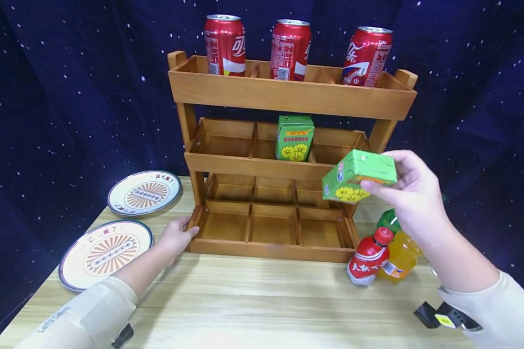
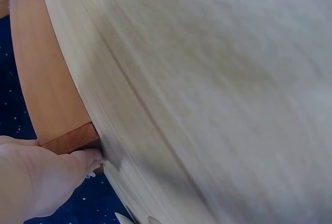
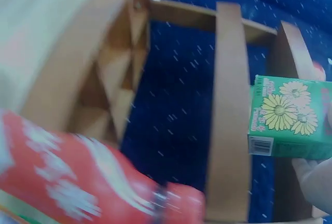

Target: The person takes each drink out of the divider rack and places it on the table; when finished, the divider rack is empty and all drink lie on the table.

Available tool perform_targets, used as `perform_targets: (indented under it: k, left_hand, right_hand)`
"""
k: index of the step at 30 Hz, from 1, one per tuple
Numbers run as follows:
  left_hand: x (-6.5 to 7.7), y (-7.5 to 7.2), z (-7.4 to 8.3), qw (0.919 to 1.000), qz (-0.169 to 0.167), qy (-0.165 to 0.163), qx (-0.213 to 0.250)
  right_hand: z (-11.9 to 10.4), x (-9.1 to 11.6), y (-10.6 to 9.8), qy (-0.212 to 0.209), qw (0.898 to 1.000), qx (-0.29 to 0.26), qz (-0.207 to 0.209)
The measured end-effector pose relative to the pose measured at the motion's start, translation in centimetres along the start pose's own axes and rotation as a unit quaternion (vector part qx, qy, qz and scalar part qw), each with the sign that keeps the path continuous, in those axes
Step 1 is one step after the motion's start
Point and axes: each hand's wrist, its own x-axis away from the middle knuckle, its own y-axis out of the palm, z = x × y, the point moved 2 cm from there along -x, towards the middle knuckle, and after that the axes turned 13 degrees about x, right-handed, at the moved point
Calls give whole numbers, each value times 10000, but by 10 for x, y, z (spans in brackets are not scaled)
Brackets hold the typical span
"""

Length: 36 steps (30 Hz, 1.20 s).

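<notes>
In the head view my right hand [image 1: 417, 186] grips a green drink carton [image 1: 353, 177] with yellow flowers, tilted in the air before the right side of the wooden rack [image 1: 288, 97]. The right wrist view shows the same carton [image 3: 285, 115] between thumb and fingers. A second green carton [image 1: 295, 138] stands in the middle compartment of the rack's middle tier. My left hand [image 1: 176, 240] holds the rack's lower left end; in the left wrist view the left hand's [image 2: 46, 177] thumb and fingers lie on either side of that wooden corner.
Red cola cans [image 1: 224, 46] stand in the top tier's compartments. Two patterned plates [image 1: 126, 232] lie on the left of the table [image 1: 244, 300]. Right of the rack are a red-labelled bottle [image 1: 368, 257], an orange drink bottle [image 1: 399, 257] and a green bottle [image 1: 389, 220]. A dark starry cloth hangs behind.
</notes>
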Motion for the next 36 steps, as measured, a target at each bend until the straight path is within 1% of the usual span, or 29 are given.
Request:
perform_targets:
  k: [2, 4, 7, 9, 11, 14, 19, 21, 24, 28, 31, 36]
  left_hand:
    - [1, 0, 1, 10000, -1, 8, -9]
    - [1, 0, 1, 10000, -5, 10, -23]
    - [2, 0, 3, 10000, -3, 9, -49]
    - [2, -1, 4, 10000, 11, 10, -73]
    - [1, -1, 4, 10000, 27, 16, -88]
    - [1, -1, 5, 10000, 20, 48, -67]
    - [1, 0, 4, 10000, -1, 66, 3]
    - [1, 0, 3, 10000, 22, 72, 3]
    - [0, 1, 2, 9999, 21, 124, 90]
    - [-1, 2, -1, 9995, -10, 180, 258]
    - [-1, 2, -1, 9994, -6, 175, 283]
    - [0, 1, -1, 9996, -34, 120, 259]
  right_hand:
    - [8, 13, 4, 144, 9994, 189, -258]
    - [17, 27, 9, 312, 9968, 525, -520]
    - [34, 46, 16, 529, 9899, 967, -889]
    - [46, 56, 21, 593, 9848, 1224, -1083]
    - [57, 66, 26, 721, 9814, 1300, -1214]
    - [73, 79, 29, 1004, 9765, 1410, -1286]
    - [94, 97, 32, 1752, 9671, 1216, -1390]
    - [100, 101, 34, 1933, 9638, 1156, -1428]
    - [105, 104, 35, 2012, 9618, 1191, -1426]
    - [111, 107, 35, 1959, 9640, 1151, -1378]
    - [114, 108, 34, 1874, 9657, 1207, -1333]
    - [116, 110, 35, 1609, 9659, 1588, -1259]
